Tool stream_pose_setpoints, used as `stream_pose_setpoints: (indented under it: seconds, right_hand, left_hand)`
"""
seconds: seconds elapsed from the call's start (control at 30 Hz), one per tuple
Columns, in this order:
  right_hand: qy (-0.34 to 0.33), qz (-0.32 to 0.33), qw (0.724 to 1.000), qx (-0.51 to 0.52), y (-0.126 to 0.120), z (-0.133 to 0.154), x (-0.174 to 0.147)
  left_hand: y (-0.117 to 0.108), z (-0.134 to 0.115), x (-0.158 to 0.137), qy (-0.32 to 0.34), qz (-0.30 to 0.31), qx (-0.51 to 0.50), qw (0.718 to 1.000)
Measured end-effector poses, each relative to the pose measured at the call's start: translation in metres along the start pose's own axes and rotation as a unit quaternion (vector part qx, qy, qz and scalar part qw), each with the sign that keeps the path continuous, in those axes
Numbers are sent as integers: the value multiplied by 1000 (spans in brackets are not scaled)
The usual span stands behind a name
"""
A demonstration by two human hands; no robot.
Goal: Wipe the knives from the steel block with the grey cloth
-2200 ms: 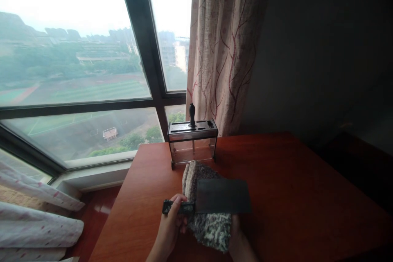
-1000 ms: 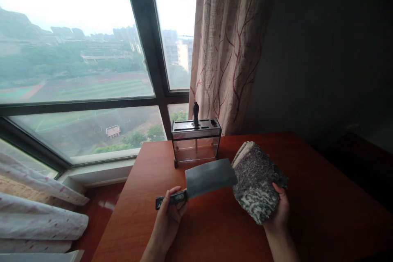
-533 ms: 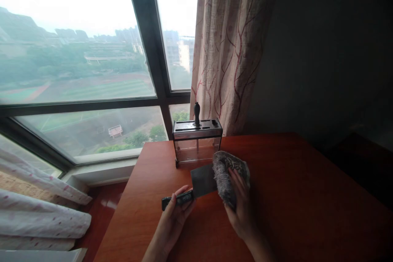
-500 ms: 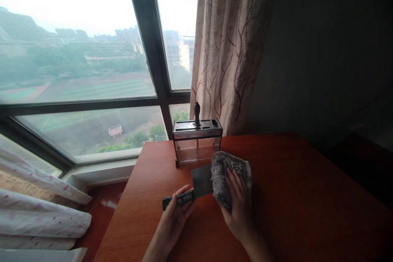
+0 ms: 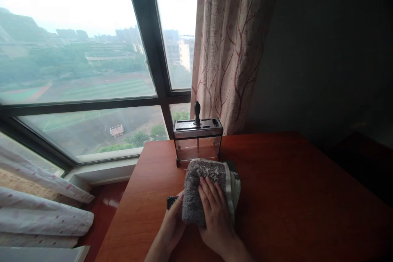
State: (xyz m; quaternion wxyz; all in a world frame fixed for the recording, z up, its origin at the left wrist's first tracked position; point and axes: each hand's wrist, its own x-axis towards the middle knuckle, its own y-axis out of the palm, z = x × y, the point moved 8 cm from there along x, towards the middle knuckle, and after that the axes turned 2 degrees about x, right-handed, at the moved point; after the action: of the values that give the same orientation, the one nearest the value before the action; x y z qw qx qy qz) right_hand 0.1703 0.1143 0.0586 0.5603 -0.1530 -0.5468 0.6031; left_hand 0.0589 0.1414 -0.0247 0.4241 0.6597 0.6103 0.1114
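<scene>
My left hand (image 5: 173, 221) is closed around the black handle of a cleaver (image 5: 171, 202), whose butt end sticks out past my fingers. A folded grey towel (image 5: 196, 196) with a pale border covers the blade. Over the towel lies my right hand (image 5: 216, 213), its fingers pressing the cloth against the blade, with the thumb out of sight underneath. A dark greenish-grey corner shows behind the towel's upper right; I cannot tell whether it is blade or cloth. Just beyond the towel stands a clear-sided knife block (image 5: 198, 129), with one black-handled tool upright in its top.
All this is on or above a reddish-brown wooden table (image 5: 276, 180). A large window (image 5: 76, 61) is at the left and back, and a patterned curtain (image 5: 230, 49) hangs behind the table. More curtain (image 5: 46, 217) bunches at lower left.
My right hand has slid the towel left along the cleaver, from the outer part of the blade up to the handle. The blade that showed is now covered. My left hand has shifted slightly right.
</scene>
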Motion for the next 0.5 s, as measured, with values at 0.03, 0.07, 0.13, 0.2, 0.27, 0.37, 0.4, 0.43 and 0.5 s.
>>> stream_pose_setpoints:
  seconds: [0.03,0.07,0.13,0.2,0.27,0.37,0.4,0.43,0.5]
  right_hand:
    - [0,-1,1000,-1,-1,-5,1]
    - [4,-6,1000,-2,-2,-12,2]
    - [19,-25,999,-8,-5,-30,3]
    - [41,-52,998,-16,-10,-51,2]
    - [66,-83,994,-26,-16,-73,1]
    - [86,-120,989,-31,-23,-95,-3]
    - [89,-124,988,-31,-24,-99,-4]
    - [92,-125,987,-31,-24,-101,-5]
    - [101,-122,987,-35,-22,-100,-7]
  left_hand:
    - [2,-1,0,6,2,5,1000]
    - [3,-2,0,10,7,9,1000]
    - [8,-4,0,13,25,13,1000]
    - [12,-5,0,15,45,7,999]
    - [13,-7,1,18,56,-1,998]
    - [11,-7,2,21,61,-8,998]
    - [11,-6,2,20,62,-8,998]
    - [10,-6,3,19,63,-8,998]
    - [10,-5,3,17,68,-12,997]
